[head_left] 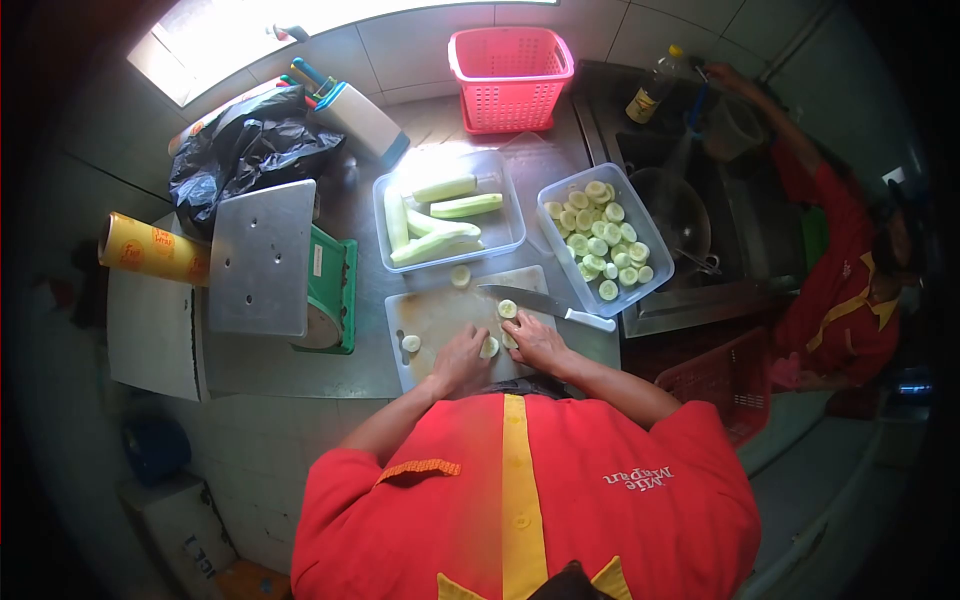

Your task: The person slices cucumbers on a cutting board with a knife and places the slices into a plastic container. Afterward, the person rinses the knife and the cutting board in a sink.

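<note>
A white cutting board (425,308) lies in front of me with several cucumber slices on it. My left hand (463,357) is curled on the board, its fingertips at a pale cucumber slice (489,347). From the other side my right hand (535,343) closes its fingers on cucumber slices, partly hidden under them; another cucumber slice (508,309) lies at its fingertips. A knife (545,305) with a white handle rests across the board's upper right, touched by neither hand. Behind the board, a clear container (517,243) holds peeled cucumbers (466,206). A second container (655,288) holds many cut slices.
To the left stand a green scale (335,290) with a metal plate, a roll of wrap (150,247) and a black plastic bag (245,150). A knife block (360,120) and a pink basket (512,90) are behind. At right, another person (850,270) reaches over a wok (675,215).
</note>
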### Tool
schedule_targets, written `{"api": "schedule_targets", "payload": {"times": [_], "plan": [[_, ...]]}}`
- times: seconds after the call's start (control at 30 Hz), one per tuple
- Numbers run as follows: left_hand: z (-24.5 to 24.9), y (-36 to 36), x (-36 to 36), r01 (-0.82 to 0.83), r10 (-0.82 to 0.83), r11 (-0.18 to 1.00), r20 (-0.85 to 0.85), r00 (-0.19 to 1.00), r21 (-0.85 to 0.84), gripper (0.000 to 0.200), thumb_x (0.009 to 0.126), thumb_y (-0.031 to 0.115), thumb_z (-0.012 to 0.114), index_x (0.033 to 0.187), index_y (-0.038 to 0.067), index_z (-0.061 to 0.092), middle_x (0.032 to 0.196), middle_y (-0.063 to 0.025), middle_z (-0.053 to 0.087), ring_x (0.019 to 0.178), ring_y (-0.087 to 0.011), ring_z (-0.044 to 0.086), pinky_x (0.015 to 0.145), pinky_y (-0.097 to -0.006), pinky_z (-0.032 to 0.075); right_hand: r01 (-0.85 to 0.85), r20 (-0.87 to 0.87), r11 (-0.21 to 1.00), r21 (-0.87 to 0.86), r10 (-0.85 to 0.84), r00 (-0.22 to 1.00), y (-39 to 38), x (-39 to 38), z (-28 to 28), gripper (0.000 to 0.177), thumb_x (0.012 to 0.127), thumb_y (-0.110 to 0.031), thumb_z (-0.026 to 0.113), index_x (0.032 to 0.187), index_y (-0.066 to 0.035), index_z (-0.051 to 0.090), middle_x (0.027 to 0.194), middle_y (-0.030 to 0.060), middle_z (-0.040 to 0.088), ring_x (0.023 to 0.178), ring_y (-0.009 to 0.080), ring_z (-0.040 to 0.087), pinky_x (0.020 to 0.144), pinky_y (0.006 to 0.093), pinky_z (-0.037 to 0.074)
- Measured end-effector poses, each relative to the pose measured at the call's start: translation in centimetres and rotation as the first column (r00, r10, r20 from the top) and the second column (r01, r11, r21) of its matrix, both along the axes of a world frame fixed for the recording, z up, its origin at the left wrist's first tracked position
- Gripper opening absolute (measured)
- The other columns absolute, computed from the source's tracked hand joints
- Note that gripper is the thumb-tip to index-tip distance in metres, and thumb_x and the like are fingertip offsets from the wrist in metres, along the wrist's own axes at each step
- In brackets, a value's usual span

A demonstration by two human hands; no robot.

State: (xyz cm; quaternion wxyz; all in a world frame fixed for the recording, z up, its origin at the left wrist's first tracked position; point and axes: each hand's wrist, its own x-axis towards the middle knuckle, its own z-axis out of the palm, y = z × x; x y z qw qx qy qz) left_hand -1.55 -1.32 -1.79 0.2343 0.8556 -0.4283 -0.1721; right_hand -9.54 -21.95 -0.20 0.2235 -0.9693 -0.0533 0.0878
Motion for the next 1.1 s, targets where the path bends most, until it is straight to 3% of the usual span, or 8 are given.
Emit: {"api": "schedule_targets", "payload": {"times": [0.1,0.27,0.43,0.5,0.63,0.83,0.97,1.1], "plan": [[0.7,-0.3,0.4,-0.022,0.024,0.999,-0.052,0.998,0.036,0.046,0.077,0.023,0.076,0.113,0.007,0.052,0.104,-0.0164,0.055,0.093,-0.0379,0.062,0.079,-0.0448,0.053,0.092,-0.052,0.994,0.053,-0.090,0.995,-0.4,0.3,1.9,0.053,0.076,-0.021,0.077,0.122,-0.009,0.054,0.111,0.0197,0.053,0.102,0.0387,0.062,0.080,0.0473,0.055],[2.1,-2.0,2.8,-0.131,0.113,0.982,-0.136,0.984,-0.136,0.042,0.079,0.026,0.074,0.111,0.005,0.055,0.103,-0.0180,0.059,0.093,-0.0366,0.063,0.078,-0.0440,0.052,0.368,0.312,0.881,0.297,-0.454,0.834,-6.7,1.4,7.9,0.047,0.078,-0.024,0.075,0.117,-0.005,0.058,0.105,0.0193,0.057,0.087,0.0396,0.063,0.075,0.0467,0.053],[9.2,-11.0,5.1,-0.195,0.105,0.869,-0.215,0.971,-0.455,0.049,0.081,0.028,0.078,0.117,0.004,0.056,0.097,-0.0145,0.060,0.090,-0.0289,0.063,0.080,-0.0408,0.052,0.572,0.495,0.786,0.237,-0.604,0.625,-11.6,2.7,10.3,0.041,0.085,-0.024,0.070,0.118,-0.001,0.060,0.112,0.0213,0.060,0.097,0.0391,0.062,0.080,0.0464,0.051],[12.8,-13.8,5.1,-0.258,0.112,0.811,-0.294,0.949,-0.525,0.051,0.082,0.029,0.079,0.120,0.004,0.056,0.097,-0.0141,0.060,0.092,-0.0287,0.063,0.082,-0.0410,0.052,0.543,0.368,0.809,0.224,-0.586,0.722,-11.2,2.3,9.2,0.037,0.086,-0.024,0.070,0.113,-0.001,0.062,0.106,0.0209,0.062,0.095,0.0384,0.063,0.079,0.0462,0.051],[13.1,-14.4,5.7,-0.209,0.209,0.733,-0.078,0.975,-0.648,0.049,0.083,0.031,0.079,0.118,0.003,0.060,0.102,-0.0155,0.061,0.095,-0.0305,0.065,0.084,-0.0408,0.052,0.339,0.058,0.911,0.234,-0.361,0.931,-7.6,0.8,5.7,0.031,0.084,-0.026,0.073,0.105,-0.004,0.066,0.096,0.0187,0.065,0.092,0.0359,0.065,0.077,0.0458,0.052],[3.0,-5.2,7.7,-0.378,0.374,0.926,0.197,0.906,-0.022,0.046,0.083,0.038,0.076,0.109,0.002,0.064,0.104,-0.0204,0.063,0.098,-0.0379,0.064,0.083,-0.0441,0.053,0.173,0.163,0.982,0.078,-0.184,0.969,-0.3,3.0,2.8,0.032,0.084,-0.018,0.067,0.114,-0.008,0.064,0.110,0.0166,0.059,0.099,0.0338,0.063,0.082,0.0435,0.055],[1.8,-4.2,8.7,-0.508,0.492,0.859,0.181,0.852,0.054,0.054,0.080,0.044,0.077,0.107,-0.001,0.064,0.106,-0.0226,0.064,0.099,-0.0388,0.065,0.083,-0.0448,0.054,0.111,0.099,0.988,-0.111,-0.100,0.990,1.4,3.9,1.1,0.023,0.085,-0.010,0.055,0.106,-0.006,0.063,0.105,0.0171,0.055,0.097,0.0352,0.062,0.080,0.0457,0.056],[0.1,-5.3,8.8,-0.551,0.537,0.833,0.163,0.827,0.048,0.057,0.077,0.045,0.079,0.106,-0.002,0.064,0.105,-0.0232,0.064,0.098,-0.0397,0.065,0.085,-0.0462,0.053,0.106,-0.031,0.994,0.016,-0.106,0.994,0.5,2.9,1.1,0.018,0.090,-0.009,0.050,0.105,-0.006,0.060,0.106,0.0202,0.053,0.097,0.0395,0.062,0.078,0.0504,0.055]]}}
